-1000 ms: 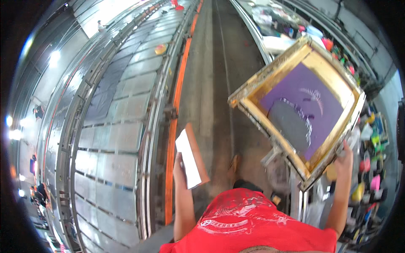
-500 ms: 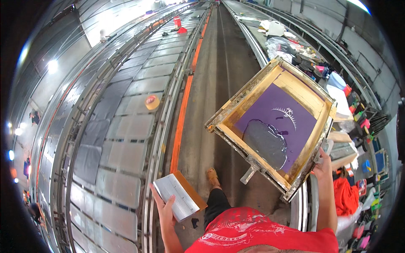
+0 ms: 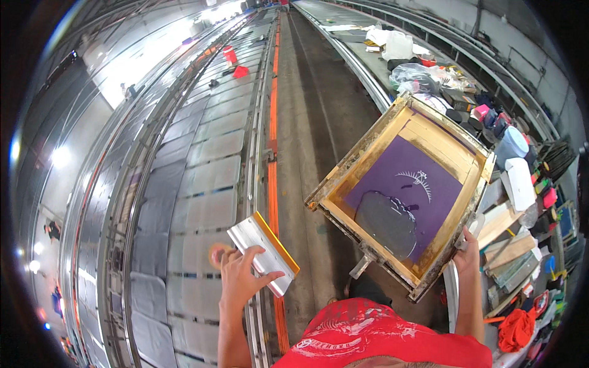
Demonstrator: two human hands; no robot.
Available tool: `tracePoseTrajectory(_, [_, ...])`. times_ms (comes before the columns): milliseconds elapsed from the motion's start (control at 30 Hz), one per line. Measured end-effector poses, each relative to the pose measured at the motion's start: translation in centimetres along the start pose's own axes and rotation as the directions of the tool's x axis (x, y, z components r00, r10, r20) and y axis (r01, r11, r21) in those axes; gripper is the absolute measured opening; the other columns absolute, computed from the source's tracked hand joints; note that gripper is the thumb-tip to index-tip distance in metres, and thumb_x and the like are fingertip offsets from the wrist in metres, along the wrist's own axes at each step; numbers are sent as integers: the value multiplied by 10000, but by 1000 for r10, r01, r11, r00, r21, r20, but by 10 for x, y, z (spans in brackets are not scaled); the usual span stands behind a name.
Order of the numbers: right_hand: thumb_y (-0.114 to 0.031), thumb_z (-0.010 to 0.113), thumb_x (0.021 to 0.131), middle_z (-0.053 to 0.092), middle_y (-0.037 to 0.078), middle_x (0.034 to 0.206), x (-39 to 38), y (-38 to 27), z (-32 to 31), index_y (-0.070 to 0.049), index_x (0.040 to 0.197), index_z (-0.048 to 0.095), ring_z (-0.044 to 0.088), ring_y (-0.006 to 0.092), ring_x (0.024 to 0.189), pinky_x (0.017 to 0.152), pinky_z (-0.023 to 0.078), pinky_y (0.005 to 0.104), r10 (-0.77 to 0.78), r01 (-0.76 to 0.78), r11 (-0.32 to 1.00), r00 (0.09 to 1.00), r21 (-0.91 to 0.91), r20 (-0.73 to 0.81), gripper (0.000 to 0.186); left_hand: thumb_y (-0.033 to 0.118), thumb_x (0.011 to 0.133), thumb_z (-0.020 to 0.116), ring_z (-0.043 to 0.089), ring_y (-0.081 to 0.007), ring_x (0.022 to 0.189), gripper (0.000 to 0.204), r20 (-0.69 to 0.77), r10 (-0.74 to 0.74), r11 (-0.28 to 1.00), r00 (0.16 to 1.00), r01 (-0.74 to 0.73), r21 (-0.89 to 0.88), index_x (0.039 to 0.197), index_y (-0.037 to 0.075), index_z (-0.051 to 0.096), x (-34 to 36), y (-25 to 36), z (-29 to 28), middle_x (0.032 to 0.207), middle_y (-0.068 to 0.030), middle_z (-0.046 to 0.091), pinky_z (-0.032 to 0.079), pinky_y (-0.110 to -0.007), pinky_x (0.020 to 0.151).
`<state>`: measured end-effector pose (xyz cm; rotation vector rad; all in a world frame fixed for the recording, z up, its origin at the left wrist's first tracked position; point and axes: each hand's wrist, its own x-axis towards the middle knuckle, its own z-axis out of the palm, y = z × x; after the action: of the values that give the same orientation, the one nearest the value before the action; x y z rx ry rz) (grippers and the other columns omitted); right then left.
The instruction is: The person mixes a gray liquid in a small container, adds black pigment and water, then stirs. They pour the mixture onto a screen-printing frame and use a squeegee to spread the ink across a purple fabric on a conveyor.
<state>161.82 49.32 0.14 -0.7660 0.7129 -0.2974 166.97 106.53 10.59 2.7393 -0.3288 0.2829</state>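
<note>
My left hand (image 3: 242, 273) grips a squeegee (image 3: 262, 256) by its silver metal holder; its orange blade faces up and right. In my right hand (image 3: 468, 253) is a wooden printing screen (image 3: 363, 149), gripped by its right side and tilted in the air. Its purple mesh (image 3: 392, 161) bears a pale curved pattern with a pool of dark grey ink (image 3: 383, 224) below. A metal bracket (image 3: 361, 267) juts from the screen's lower left side. Just behind my left fingers lies a roll of tape (image 3: 217, 254), partly hidden, on the long printing table (image 3: 205, 211).
An orange strip (image 3: 273, 122) runs along the table's rail beside the aisle floor (image 3: 307, 141). On the right, another long table carries plastic bags (image 3: 414, 76), a pale blue bucket (image 3: 512, 144), wood pieces (image 3: 512, 248) and a red cloth (image 3: 516, 330). Far left stands another person (image 3: 53, 230).
My left hand has risen with the squeegee and turned, its back now upward, close to the tape roll. The view has shifted forward along the aisle. The screen stays in my right hand.
</note>
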Motion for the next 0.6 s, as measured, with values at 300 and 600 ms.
tracePoseTrajectory(300, [-192, 681, 953, 617, 98, 1269, 113, 16, 45, -39, 1378, 518, 608, 272, 1182, 1012, 491, 453, -91, 97, 994, 989, 47, -119, 481, 220, 753, 830, 679, -317, 1042, 631, 301, 97, 983, 949, -138, 118, 1309, 150, 540, 173, -26, -3, 983, -145, 742, 243, -533, 1184])
tracePoseTrajectory(600, [-196, 703, 946, 605, 105, 1289, 289, 10, 249, -46, 1400, 498, 581, 297, 1206, 1033, 451, 464, -47, 48, 999, 997, 21, -62, 521, 10, 755, 708, 621, -348, 1112, 282, -121, 42, 968, 992, -11, 252, 987, 169, 733, 325, -121, 21, 1096, -181, 689, 310, -564, 1183])
